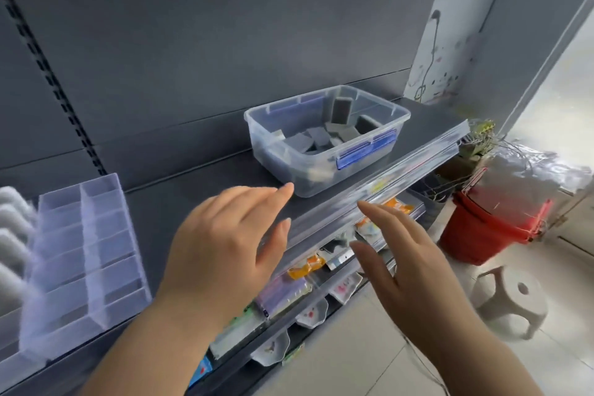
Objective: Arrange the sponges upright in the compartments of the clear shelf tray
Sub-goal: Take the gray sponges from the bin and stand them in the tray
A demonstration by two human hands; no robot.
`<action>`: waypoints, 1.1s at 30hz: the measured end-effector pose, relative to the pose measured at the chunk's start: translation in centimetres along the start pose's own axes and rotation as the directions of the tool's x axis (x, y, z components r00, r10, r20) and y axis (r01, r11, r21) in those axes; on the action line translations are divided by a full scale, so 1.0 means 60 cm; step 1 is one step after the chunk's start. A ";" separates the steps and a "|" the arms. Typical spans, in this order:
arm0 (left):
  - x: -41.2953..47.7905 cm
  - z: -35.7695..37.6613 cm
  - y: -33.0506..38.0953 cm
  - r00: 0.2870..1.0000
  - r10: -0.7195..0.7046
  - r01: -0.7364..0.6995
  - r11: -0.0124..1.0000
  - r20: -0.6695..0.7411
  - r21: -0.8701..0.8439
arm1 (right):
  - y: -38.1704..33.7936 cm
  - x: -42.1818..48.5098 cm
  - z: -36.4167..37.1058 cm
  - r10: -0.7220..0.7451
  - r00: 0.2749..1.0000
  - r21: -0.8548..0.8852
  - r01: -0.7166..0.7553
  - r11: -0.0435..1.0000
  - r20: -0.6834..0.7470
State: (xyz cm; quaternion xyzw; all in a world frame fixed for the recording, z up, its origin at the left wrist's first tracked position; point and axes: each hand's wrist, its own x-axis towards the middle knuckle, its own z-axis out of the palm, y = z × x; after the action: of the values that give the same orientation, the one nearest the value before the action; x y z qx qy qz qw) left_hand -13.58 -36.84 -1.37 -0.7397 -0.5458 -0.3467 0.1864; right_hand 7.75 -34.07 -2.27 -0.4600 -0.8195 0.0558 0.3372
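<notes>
A clear plastic bin [379, 157] with blue latches sits on the dark shelf and holds several grey sponges [316, 138], most lying flat. The clear shelf tray [83, 244] with divided compartments stands at the left. Its visible compartments hold nothing. White sponges [11, 225] stand in a row at the far left edge, blurred. My left hand [221, 247] hovers over the shelf with fingers spread, fingertips close to the bin's near corner. My right hand [405, 264] is in front of the shelf edge, fingers apart. Neither hand holds anything.
A clear price rail [395, 177] runs along the shelf's front edge. Lower shelves hold packaged goods [305, 264] and small white dishes. On the tiled floor at the right are a red bucket [488, 231] and a white stool [511, 299].
</notes>
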 end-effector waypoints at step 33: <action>0.357 0.444 -0.129 0.930 -0.329 0.315 0.943 0.162 0.107 | 0.508 0.663 0.138 -0.155 0.899 0.013 0.164 0.986 0.409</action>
State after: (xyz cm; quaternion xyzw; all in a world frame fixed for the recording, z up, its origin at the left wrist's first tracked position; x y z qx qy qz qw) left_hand -9.08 -2.32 -5.19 -0.6600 -0.6875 -0.2835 0.1065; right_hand 10.66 16.64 -0.89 -0.3733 -0.9072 0.1140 0.1570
